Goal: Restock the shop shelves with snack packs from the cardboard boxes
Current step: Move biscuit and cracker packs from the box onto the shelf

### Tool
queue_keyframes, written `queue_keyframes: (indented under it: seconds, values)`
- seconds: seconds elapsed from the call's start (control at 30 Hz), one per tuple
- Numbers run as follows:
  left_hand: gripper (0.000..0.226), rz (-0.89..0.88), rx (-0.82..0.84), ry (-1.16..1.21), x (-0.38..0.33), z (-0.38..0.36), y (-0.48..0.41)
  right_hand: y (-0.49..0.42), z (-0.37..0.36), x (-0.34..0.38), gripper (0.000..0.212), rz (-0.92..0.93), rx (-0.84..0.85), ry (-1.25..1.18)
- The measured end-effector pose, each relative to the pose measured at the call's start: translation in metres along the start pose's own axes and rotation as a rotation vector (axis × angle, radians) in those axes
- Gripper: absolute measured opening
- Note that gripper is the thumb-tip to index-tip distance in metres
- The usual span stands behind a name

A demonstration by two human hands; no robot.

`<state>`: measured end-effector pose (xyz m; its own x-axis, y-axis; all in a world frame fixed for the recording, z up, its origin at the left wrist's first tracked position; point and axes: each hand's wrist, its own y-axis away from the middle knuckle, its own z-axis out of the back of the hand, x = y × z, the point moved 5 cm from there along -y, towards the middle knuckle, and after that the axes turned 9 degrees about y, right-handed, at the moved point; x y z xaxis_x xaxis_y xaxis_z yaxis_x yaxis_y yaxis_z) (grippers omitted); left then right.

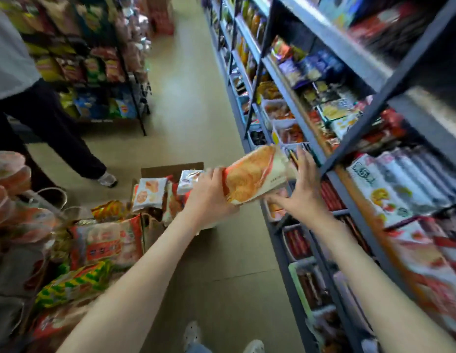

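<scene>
The left hand (209,197), centre of frame, grips the lower left end of a pack (252,174), with its fingers curled round the edge. The right hand (302,192) is spread wide at the pack's other end. Its fingers run fairly straight up behind the pack and its thumb lies beneath, so it steadies the pack rather than clasping it. The orange and white pack is held tilted in the air between the two hands, with its upper end just beside the shelves (359,133) that fill the right of the frame.

Just left of the left hand and below it, an open box (170,169) stands on the floor. Several like packs (148,192) stand upright inside it. At lower left lies a heap of other snack bags (104,245), seemingly also waiting to be shelved. The shelves are crowded with goods at every level, including white bins (285,123) near the hands, though blur hides where any gap lies.

At upper left a second person's leg (69,143) strides past a rack of crisp bags (102,72).

I judge the restocking to be in mid-course. One pack is on its way to the shelves and not yet set down. The box is far from emptied, so many such trips remain.
</scene>
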<state>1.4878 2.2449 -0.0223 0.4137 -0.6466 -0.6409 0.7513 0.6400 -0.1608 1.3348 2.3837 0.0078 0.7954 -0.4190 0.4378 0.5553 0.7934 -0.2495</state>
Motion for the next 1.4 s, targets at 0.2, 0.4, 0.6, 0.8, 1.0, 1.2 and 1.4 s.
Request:
queue_keyframes:
  seconds: [0.2,0.4,0.6,0.8,1.0,1.2,1.4]
  values:
    - [0.083,-0.029,-0.095,0.29,-0.128,-0.04,-0.042,0.028,0.067,-0.051,0.102,-0.486,-0.012,-0.788]
    - [0.105,-0.276,0.153,0.353,-0.235,-0.059,-0.046,0.034,0.142,-0.091,0.075,-0.503,-0.272,-0.862]
    - [0.068,-0.519,0.474,0.464,-0.281,-0.056,-0.073,0.036,0.209,-0.124,0.065,-0.5,-0.383,-0.893]
    - [0.083,-0.532,0.753,0.63,-0.325,-0.062,-0.116,0.017,0.26,-0.144,0.068,-0.526,-0.566,-0.879]
    - [0.082,-0.423,0.853,0.934,-0.355,-0.079,-0.165,-0.007,0.277,-0.148,0.053,-0.513,-0.369,-0.856]
    - [0.071,-0.362,0.818,1.097,-0.384,-0.093,-0.215,-0.045,0.293,-0.179,0.044,-0.582,-0.572,-0.909]
    - [0.077,-0.42,0.729,0.981,-0.425,-0.112,-0.268,-0.081,0.315,-0.226,0.046,-0.581,-0.773,-1.016]
